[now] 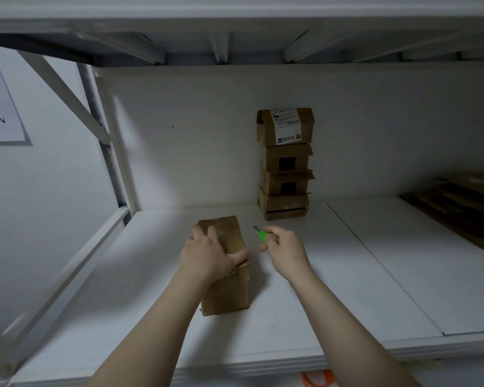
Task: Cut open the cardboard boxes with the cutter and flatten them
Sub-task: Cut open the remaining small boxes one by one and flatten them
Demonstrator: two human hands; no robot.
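From the head view, five brown cardboard boxes are still in shape. One box stands alone on the white shelf, toward its left half, and four more make a stack against the back wall, behind and to the right. The left hand grips the lone box from above, fingers curled over its taped top and thumb pressed to the right side. The right hand pinches the one cutter, green-bodied, between thumb and fingers. Its short blade points up and away, just beside the box's right top edge and apart from it. A white shipping label covers the front of the top box in the stack, its print too small to read. A paper sign on the left wall shows the character 域 below another that is cut off. At the far right lies a pile of flattened cardboard, its sheets too dim to count. A seam between two shelf panels runs diagonally right of the hands, with bare white surface on both sides of it and in front of the box down to the shelf's front edge. Something orange pokes out below that edge.
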